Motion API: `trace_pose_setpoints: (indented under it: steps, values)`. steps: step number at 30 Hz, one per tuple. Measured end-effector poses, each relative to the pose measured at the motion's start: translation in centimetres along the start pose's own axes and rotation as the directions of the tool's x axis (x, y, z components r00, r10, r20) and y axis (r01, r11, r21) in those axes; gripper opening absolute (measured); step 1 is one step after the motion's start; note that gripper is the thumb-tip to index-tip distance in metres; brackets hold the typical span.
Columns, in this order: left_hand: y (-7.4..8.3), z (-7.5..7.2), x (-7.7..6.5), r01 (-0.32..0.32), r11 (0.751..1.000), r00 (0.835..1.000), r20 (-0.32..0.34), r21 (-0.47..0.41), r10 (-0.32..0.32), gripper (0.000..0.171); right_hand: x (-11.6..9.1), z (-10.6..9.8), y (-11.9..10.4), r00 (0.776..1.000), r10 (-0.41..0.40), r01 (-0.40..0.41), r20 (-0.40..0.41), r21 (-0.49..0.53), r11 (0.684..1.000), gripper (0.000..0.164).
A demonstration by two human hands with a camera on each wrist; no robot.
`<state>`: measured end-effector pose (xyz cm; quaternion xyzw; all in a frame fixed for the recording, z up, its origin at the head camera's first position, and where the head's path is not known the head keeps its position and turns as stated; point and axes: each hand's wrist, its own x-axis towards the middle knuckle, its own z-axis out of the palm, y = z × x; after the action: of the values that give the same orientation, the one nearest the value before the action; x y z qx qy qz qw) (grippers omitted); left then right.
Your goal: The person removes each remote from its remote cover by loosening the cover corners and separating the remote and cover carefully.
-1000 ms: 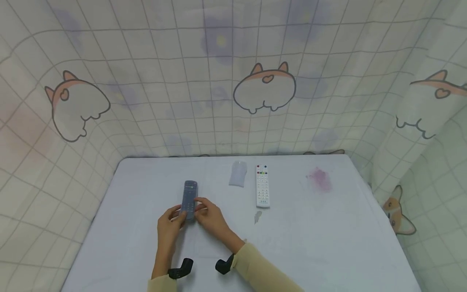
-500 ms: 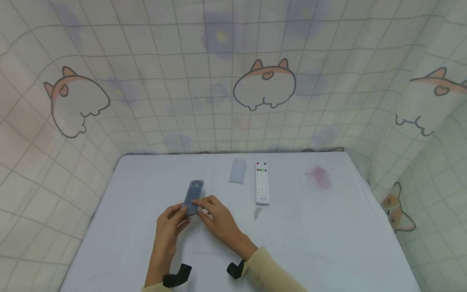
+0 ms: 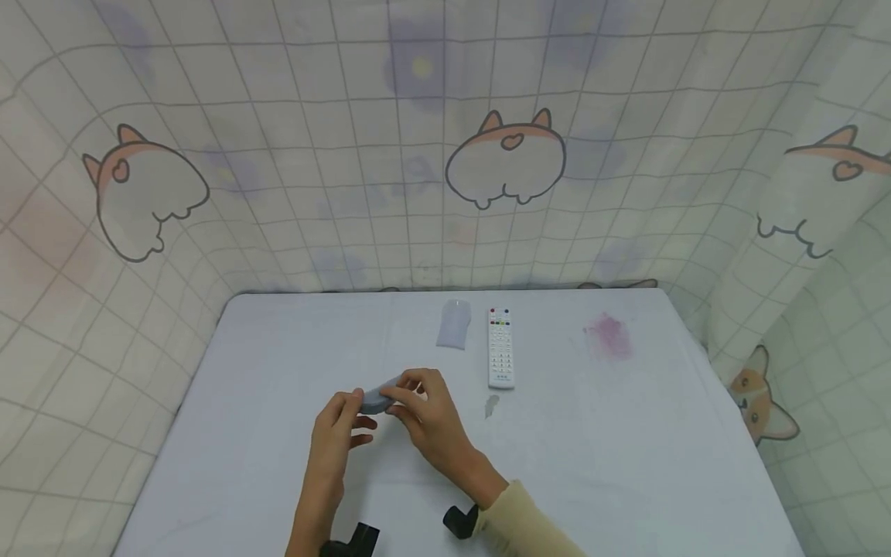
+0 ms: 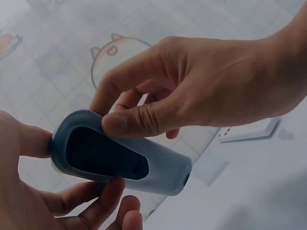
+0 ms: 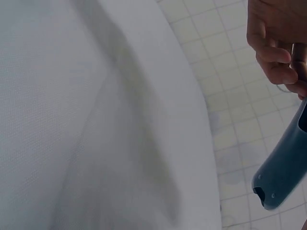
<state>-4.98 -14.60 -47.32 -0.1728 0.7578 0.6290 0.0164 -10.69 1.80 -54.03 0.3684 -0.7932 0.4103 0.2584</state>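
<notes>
A blue-grey remote control [image 3: 377,401] is held above the table between both hands. My left hand [image 3: 339,433] grips its left end between thumb and fingers. From the other side my right hand [image 3: 435,425] pinches its edge, thumb on the near face. The left wrist view shows the back of the remote [image 4: 165,167], with a long dark rounded panel; its button side faces away. The right wrist view catches one end of the remote [image 5: 283,165], with a small dark notch and little round marks. A white remote control [image 3: 500,348] lies on the table.
A translucent pale sleeve [image 3: 454,325] lies left of the white remote. The white tabletop [image 3: 626,449] bears a pink stain [image 3: 610,337] and a small grey mark [image 3: 491,406]. Behind hangs a checked curtain [image 3: 334,193] with cartoon animals.
Both hands have lifted the remote and tipped it from lengthwise, buttons up, to nearly sideways, turning its button side out of sight. The right hand has shifted slightly rightward.
</notes>
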Motion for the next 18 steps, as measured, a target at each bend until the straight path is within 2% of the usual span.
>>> trace_pose_setpoints:
  steps: [3,6,9,11,13,14,18]
  values:
    - [0.4,0.4,-0.4,-0.066,0.996,0.998,-0.020,0.066,0.067,0.046,0.1,-0.6,-0.4,1.000,0.011,-0.010,-0.022,0.028,1.000,0.034]
    - [0.7,0.8,-0.8,-0.132,0.979,0.989,-0.044,0.154,0.141,0.046,0.1,-1.2,-0.9,0.998,0.042,-0.040,-0.040,0.072,0.997,0.032]
    - [0.8,1.1,-1.0,-0.189,0.952,0.974,-0.079,0.242,0.213,0.045,0.1,-1.7,-1.4,0.994,0.094,-0.084,-0.049,0.163,0.983,0.031]
    - [0.8,1.4,-1.1,-0.229,0.930,0.956,-0.113,0.288,0.271,0.041,0.1,-1.9,-1.6,0.991,0.124,-0.109,-0.054,0.227,0.968,0.029]
    - [0.7,1.6,-1.1,-0.286,0.901,0.925,-0.149,0.326,0.348,0.034,0.0,-2.0,-1.9,0.986,0.161,-0.141,-0.049,0.280,0.950,0.027]
    - [0.6,1.8,-1.0,-0.322,0.884,0.905,-0.165,0.340,0.393,0.030,0.0,-2.1,-2.0,0.983,0.178,-0.157,-0.045,0.294,0.943,0.026]
    - [0.1,2.2,-0.8,-0.482,0.781,0.794,-0.177,0.397,0.581,0.012,-0.7,-2.2,-2.5,0.962,0.271,-0.249,-0.016,0.348,0.904,0.023]
